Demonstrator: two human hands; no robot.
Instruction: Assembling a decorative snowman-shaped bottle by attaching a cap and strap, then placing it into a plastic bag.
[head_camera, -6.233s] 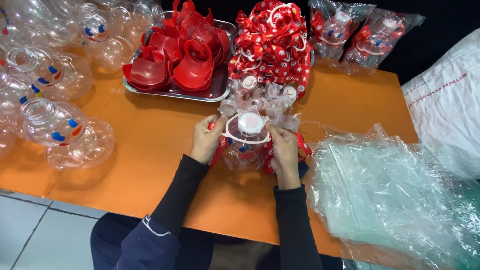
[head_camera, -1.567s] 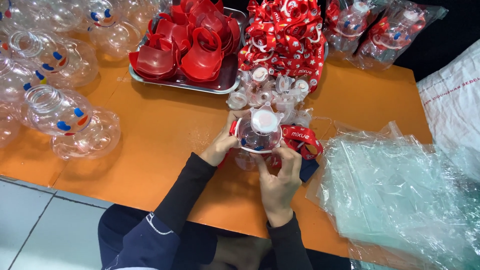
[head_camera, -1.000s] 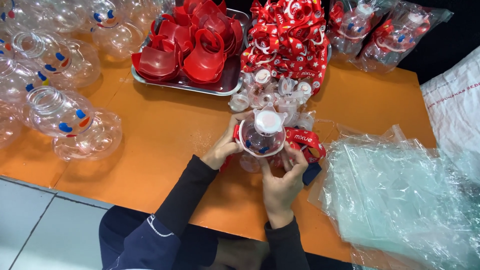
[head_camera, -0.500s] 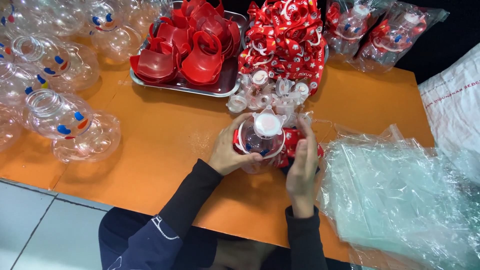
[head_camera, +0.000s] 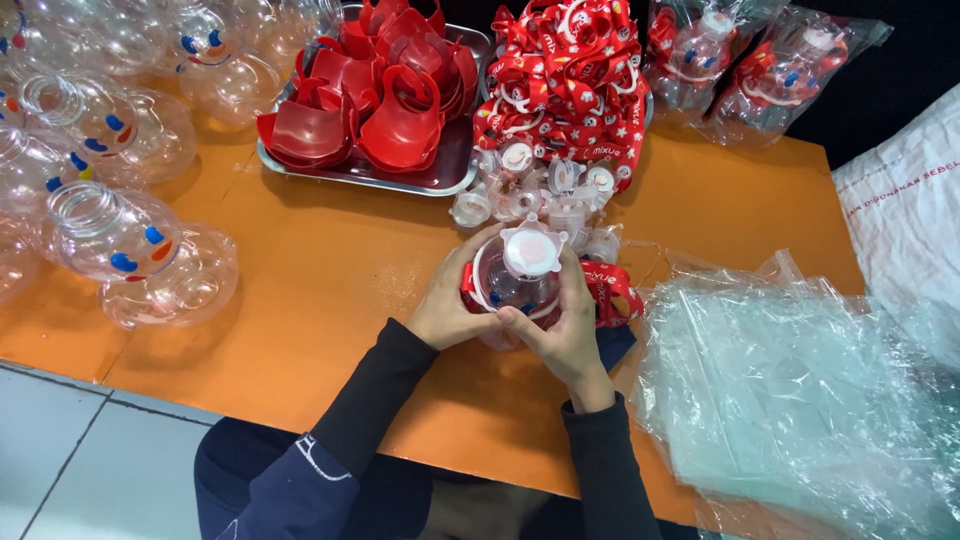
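Both my hands grip one clear plastic bottle (head_camera: 512, 282) shaped like a round figure, held just above the orange table (head_camera: 330, 270). It has a white cap on top and a red band round its neck. My left hand (head_camera: 447, 303) wraps its left side. My right hand (head_camera: 563, 330) wraps its right and front side. A red printed strap (head_camera: 612, 287) trails from the bottle to the right, lying on the table.
Several clear figure bottles (head_camera: 120, 240) crowd the left. A metal tray (head_camera: 450, 175) holds red plastic parts (head_camera: 385, 95). Behind lie red straps (head_camera: 570, 80), small clear caps (head_camera: 530, 190) and bagged bottles (head_camera: 760, 70). Clear plastic bags (head_camera: 800, 390) pile at the right.
My right hand has moved in from the bottle's right side to wrap its front. The bottle stays held in the same spot.
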